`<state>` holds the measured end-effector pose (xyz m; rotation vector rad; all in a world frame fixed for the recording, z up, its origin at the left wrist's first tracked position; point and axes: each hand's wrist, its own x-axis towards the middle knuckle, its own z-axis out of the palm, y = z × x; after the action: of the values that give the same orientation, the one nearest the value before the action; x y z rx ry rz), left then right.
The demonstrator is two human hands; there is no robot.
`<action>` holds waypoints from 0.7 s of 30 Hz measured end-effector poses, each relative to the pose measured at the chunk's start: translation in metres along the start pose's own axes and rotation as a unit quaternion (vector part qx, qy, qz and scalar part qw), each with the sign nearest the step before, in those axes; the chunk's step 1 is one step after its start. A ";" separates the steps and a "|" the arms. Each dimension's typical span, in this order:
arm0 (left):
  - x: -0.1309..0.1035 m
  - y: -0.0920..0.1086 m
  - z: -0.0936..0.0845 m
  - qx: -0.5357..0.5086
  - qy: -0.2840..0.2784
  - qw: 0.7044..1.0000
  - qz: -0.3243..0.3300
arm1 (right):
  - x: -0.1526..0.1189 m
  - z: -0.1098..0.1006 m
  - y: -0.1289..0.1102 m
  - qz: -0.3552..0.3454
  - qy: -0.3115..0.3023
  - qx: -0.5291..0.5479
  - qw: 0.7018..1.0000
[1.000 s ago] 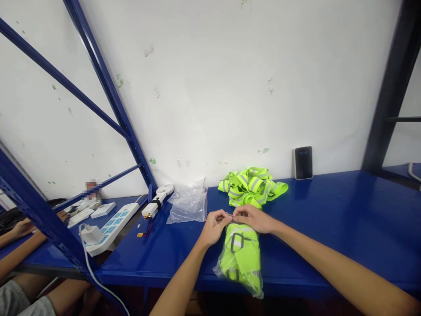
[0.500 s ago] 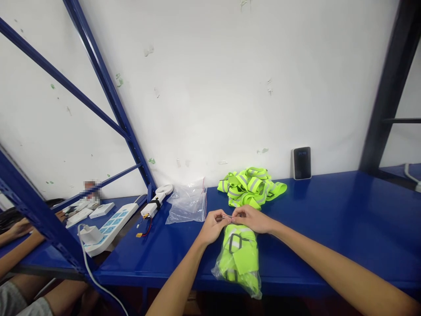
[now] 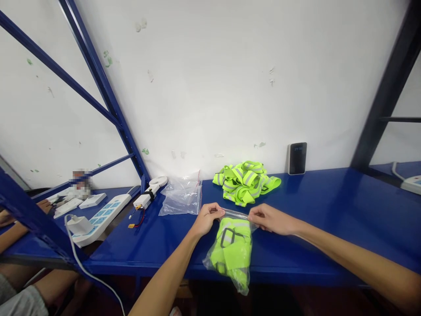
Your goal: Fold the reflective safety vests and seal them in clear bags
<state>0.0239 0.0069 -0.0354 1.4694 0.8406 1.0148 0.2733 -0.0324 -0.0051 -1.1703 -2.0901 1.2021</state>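
A clear plastic bag (image 3: 232, 254) with a folded yellow-green reflective strap and a dark buckle inside lies at the front edge of the blue table, its lower end hanging over. My left hand (image 3: 209, 217) pinches the left corner of the bag's top edge. At the right corner, my right hand (image 3: 268, 218) pinches the same edge, which is stretched between the two. Behind the hands rests a loose heap of yellow-green reflective straps (image 3: 245, 181). Flat clear plastic bags (image 3: 182, 196) lie to the left of the heap.
A white fan (image 3: 147, 196) with wires lies left on the blue table (image 3: 329, 219). Further left are a power strip (image 3: 105, 217), a blue frame post and another person's arms (image 3: 15, 237). A small black-screened device (image 3: 297, 158) stands against the wall.
My hands have moved apart along the bag's top edge, the right hand to the right, and the edge is now spread. The whole view has shifted slightly.
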 end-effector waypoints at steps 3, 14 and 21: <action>-0.001 -0.002 0.001 0.018 -0.019 1.000 0.002 | -0.007 0.003 -0.002 -0.030 0.031 -0.085 0.995; -0.004 0.008 -0.017 0.133 0.102 0.983 0.077 | -0.088 -0.021 0.039 0.026 0.161 -0.225 0.961; -0.012 0.007 -0.011 0.222 0.037 0.972 0.067 | -0.165 -0.095 0.114 0.185 0.284 -0.253 0.906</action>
<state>0.0088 -0.0004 -0.0301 1.8955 1.0825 1.0288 0.4808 -0.0979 -0.0496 -1.9422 -1.7975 0.3453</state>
